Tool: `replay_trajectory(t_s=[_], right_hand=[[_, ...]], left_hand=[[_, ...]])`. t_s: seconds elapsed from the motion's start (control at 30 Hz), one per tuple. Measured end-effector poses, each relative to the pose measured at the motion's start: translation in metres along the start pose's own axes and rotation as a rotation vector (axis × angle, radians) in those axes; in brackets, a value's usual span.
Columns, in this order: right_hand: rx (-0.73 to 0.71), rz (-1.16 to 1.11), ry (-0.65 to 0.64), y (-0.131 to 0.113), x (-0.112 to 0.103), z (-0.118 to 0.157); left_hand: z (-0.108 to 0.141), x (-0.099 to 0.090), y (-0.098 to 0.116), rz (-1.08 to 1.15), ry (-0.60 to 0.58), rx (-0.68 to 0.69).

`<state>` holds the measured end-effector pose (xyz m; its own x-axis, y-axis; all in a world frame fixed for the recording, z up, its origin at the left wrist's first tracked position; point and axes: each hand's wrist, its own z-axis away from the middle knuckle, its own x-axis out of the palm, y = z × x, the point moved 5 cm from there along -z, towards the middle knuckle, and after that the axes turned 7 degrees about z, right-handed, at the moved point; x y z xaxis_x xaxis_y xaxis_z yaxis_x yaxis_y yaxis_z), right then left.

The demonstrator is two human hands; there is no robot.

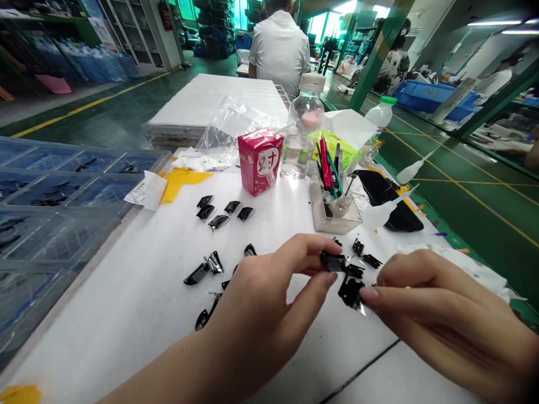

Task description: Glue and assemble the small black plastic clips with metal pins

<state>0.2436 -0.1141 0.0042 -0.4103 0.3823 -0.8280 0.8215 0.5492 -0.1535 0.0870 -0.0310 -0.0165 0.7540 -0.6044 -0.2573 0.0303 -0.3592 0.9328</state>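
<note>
My left hand (269, 297) pinches a small glossy black plastic part (332, 261) between thumb and fingertips, above the white work surface (138, 314). Close to its right, my right hand (438, 303) has thumb and finger closed on the edge of another black part (350, 292), where a strip of clear film shows. Several small black pieces (371, 260) lie just beyond the fingertips. Left of my left hand are more curved black parts (197, 274), some partly hidden by the hand. A further group of shiny black parts (219, 221) sits farther back.
A blue compartment tray (84, 235) runs along the left. At the back stand a red drink carton (260, 163), a clear bottle (297, 151) and a metal pen box (337, 219). White tissue (467, 269) lies at right. A person in white (280, 50) sits ahead.
</note>
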Motion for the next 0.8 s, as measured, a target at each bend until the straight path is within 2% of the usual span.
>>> replay_trajectory(t_s=[0.27,0.47,0.7,0.8], right_hand=[[0.009,-0.032,0.032,-0.001,0.001,0.004],[-0.024,-0.012,0.032,0.000,0.000,0.006],[0.028,-0.018,0.056,-0.001,0.000,0.006],[0.056,-0.023,0.076,0.000,-0.001,0.007]], left_hand=[[0.003,0.001,0.008,-0.025,-0.013,0.126],[0.004,0.003,0.012,-0.220,-0.034,0.248],[0.006,0.005,0.017,-0.391,-0.074,0.402],[0.007,0.005,0.019,-0.432,-0.086,0.423]])
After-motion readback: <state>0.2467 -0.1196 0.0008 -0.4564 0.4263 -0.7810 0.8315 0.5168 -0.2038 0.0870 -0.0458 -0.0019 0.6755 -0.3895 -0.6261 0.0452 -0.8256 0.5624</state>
